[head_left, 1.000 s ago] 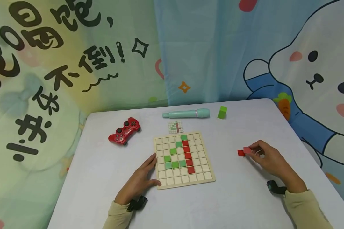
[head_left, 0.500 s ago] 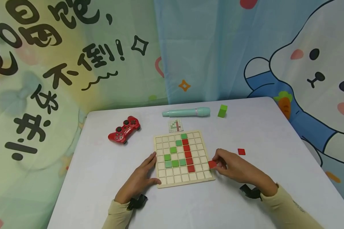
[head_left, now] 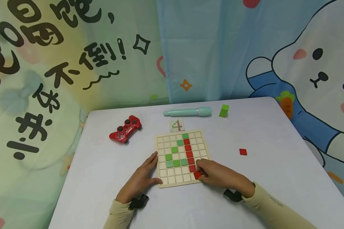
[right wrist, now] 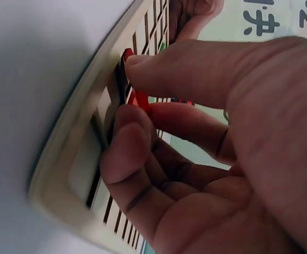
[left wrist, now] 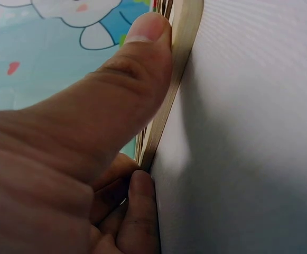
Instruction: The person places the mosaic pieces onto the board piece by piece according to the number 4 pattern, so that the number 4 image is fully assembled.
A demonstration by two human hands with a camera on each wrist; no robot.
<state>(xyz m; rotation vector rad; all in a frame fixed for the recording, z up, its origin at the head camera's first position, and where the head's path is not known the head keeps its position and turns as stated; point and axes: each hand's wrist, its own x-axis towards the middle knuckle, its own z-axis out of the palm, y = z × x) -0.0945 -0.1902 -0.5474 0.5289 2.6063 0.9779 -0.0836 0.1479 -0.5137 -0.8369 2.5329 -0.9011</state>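
A wooden grid board (head_left: 164, 183) lies on the table, with several green tiles (head_left: 175, 149) and a column of red tiles (head_left: 188, 148) in its cells. Over the bottom row, my right hand (head_left: 218, 173) pinches a red tile (head_left: 197, 175) between thumb and fingers. That tile (right wrist: 128, 53) sits tilted against the grid in the right wrist view, partly covered by the fingers. My left hand (head_left: 141, 176) rests along the board's left edge, thumb near the lower corner. In the left wrist view the thumb (left wrist: 148, 47) touches the board's side (left wrist: 169, 95).
One loose red tile (head_left: 243, 152) lies to the right of the board. Behind the board are a small pattern card (head_left: 176, 125), a teal microphone-shaped object (head_left: 187, 112) and green blocks (head_left: 224, 111). A red game controller (head_left: 126, 129) lies at the back left.
My right hand has carried a red tile from the right side of the table leftward to the board's bottom row. One red tile stays behind there. The left hand keeps its place.
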